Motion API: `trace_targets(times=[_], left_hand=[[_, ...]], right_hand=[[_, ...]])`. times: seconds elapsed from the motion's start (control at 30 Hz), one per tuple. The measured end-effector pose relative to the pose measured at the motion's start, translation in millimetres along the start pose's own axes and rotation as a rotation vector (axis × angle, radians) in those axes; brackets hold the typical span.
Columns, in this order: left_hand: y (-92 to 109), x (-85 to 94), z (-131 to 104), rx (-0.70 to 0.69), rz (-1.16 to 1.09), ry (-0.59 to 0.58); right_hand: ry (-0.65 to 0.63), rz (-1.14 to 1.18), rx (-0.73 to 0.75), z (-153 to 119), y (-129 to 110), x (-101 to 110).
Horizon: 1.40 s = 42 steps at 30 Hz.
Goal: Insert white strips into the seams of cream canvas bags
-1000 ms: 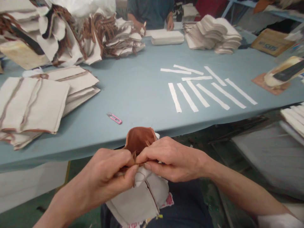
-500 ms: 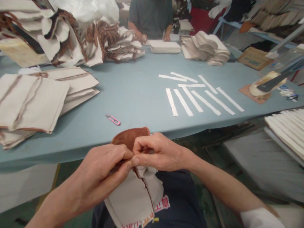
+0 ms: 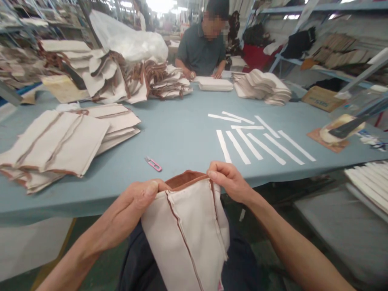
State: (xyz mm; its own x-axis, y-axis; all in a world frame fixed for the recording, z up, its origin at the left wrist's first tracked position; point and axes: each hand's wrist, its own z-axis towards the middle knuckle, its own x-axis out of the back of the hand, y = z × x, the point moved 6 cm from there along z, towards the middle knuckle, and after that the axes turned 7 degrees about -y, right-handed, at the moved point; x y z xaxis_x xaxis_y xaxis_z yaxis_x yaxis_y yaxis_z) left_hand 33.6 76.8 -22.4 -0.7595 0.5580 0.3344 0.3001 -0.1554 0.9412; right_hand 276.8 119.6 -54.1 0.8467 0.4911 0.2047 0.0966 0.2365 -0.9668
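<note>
A cream fabric piece with brown lining and brown-edged seams, shaped like a bag panel (image 3: 194, 218), hangs stretched over my lap at the table's front edge. My left hand (image 3: 141, 196) pinches its upper left rim, thumb on the outside. At the upper right corner, beside a seam, my right hand (image 3: 228, 180) grips the rim between thumb and fingers. The brown lining (image 3: 188, 178) shows along the top opening between both hands. Pink thread snips (image 3: 153, 164) lie on the blue table, just beyond the left hand.
Several white strips (image 3: 257, 141) lie on the blue tabletop (image 3: 178, 129). Stacked sewn panels (image 3: 66, 141) are at left, with heaped pieces (image 3: 121, 76) behind. A glue pot with a brush (image 3: 335, 131) stands right. Across the table, a person (image 3: 201, 48) handles cream pieces.
My hands were close together at the rim; now they are apart, spreading the top edge. The fabric has turned to show its broad seamed side, and the camera view has tilted up.
</note>
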Motion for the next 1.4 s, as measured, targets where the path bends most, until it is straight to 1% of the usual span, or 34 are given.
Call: trace_targets(times=[0.1, 0.17, 0.37, 0.47, 0.53, 0.57, 0.63, 0.7, 0.73, 0.8, 0.87, 0.97, 1.03, 1.1, 1.17, 1.23, 1.33, 1.4], left_hand=[[7, -9.5, -1, 0.048, -0.061, -0.075], [9, -12.3, -1, 0.074, -0.106, -0.100], [4, -12.0, -5, 0.127, -0.128, -0.134], [2, -10.1, -3, 0.137, -0.072, -0.125], [2, -8.1, 0, 0.139, -0.019, -0.097], [3, -7.1, 1, 0.141, 0.007, -0.083], [6, -5.6, 4, 0.129, 0.053, -0.062], [10, -4.3, 5, 0.107, 0.112, -0.053], [13, -3.8, 5, 0.094, 0.144, -0.054], [19, -3.1, 4, 0.071, 0.195, -0.062], [23, -2.9, 2, 0.066, 0.229, -0.067], [26, -4.1, -1, 0.088, 0.212, -0.053], [22, -7.1, -2, 0.120, 0.131, -0.053], [14, -10.6, -2, 0.155, 0.001, -0.048], [5, -13.9, -2, 0.188, -0.130, -0.045], [-1, -15.7, -2, 0.207, -0.208, -0.037], [-4, -14.7, -1, 0.201, -0.205, -0.034], [-2, -11.3, -1, 0.178, -0.110, -0.033]], right_hand=[[-0.051, -0.060, -0.018, 3, 13, -8], [-0.075, -0.093, -0.020, 6, 20, -16], [-0.107, -0.152, -0.011, 17, 38, -30], [-0.104, -0.171, -0.004, 20, 43, -32], [-0.091, -0.169, 0.010, 20, 38, -33], [-0.088, -0.163, 0.034, 20, 33, -35], [-0.103, -0.145, 0.146, 19, 13, -40], [-0.153, -0.147, 0.293, 18, -12, -48], [-0.180, -0.158, 0.343, 18, -22, -52], [-0.227, -0.186, 0.381, 21, -34, -60], [-0.273, -0.188, 0.358, 26, -35, -65], [-0.350, -0.096, 0.282, 29, -28, -68], [-0.382, -0.019, 0.243, 28, -24, -68], [-0.405, 0.016, 0.222, 26, -23, -68], [-0.420, 0.019, 0.209, 23, -24, -67], [-0.426, -0.005, 0.203, 21, -27, -66], [-0.416, -0.064, 0.217, 20, -31, -66], [-0.399, -0.120, 0.244, 20, -34, -66]])
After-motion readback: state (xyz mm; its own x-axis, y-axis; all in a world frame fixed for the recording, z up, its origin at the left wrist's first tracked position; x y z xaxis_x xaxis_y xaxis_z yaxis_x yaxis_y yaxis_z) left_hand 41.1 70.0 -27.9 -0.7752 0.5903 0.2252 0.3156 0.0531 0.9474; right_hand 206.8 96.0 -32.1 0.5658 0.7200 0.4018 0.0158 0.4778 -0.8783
